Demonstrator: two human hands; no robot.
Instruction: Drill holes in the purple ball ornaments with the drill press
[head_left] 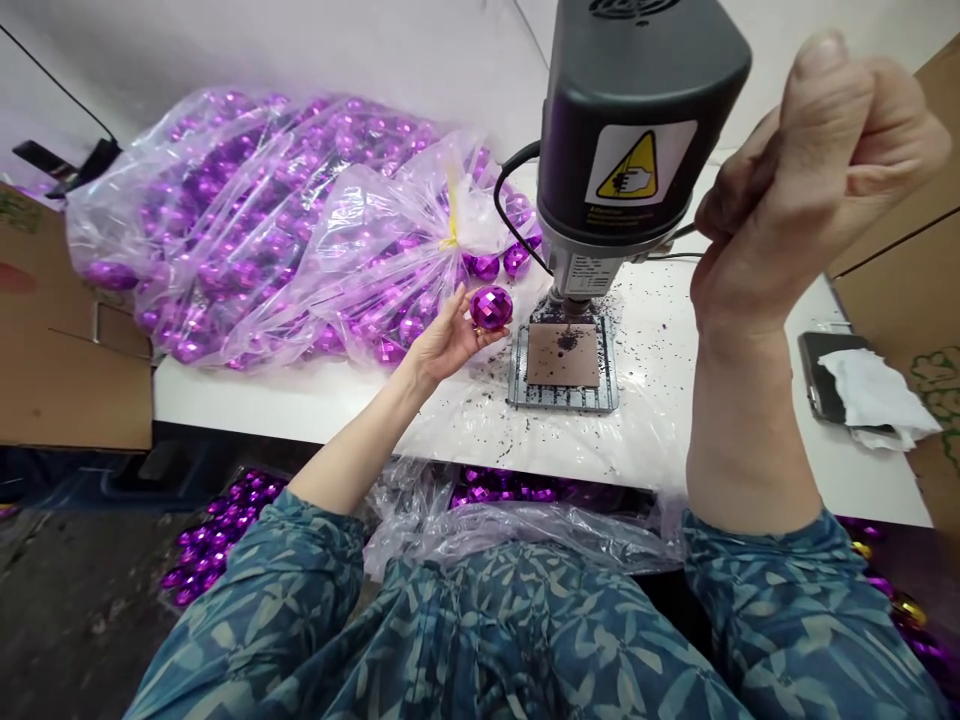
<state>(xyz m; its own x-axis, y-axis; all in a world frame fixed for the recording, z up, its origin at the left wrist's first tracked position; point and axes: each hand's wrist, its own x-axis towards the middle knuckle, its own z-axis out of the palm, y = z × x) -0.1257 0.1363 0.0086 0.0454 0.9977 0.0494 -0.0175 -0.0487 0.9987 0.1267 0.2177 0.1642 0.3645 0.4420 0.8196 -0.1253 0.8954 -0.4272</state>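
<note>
A shiny purple faceted ball [492,307] rests in the fingers of my left hand [452,340], just left of the drill press base. My right hand [821,180] is raised at the upper right, its fingers wrapped round the end of a lever of the black drill press [637,130]; the grip itself is hidden inside the fist. Below the press head, a brown square board [562,368] lies on the slotted metal base [607,392], with dark shavings and a small hole near its middle.
Large clear bags of purple balls [285,220], tied with yellow, fill the table's left. Dark shavings litter the white table [480,425]. A phone-like dark object [823,385] lies under white tissue [874,390] at right. Cardboard boxes flank both sides; more purple balls [225,530] are below.
</note>
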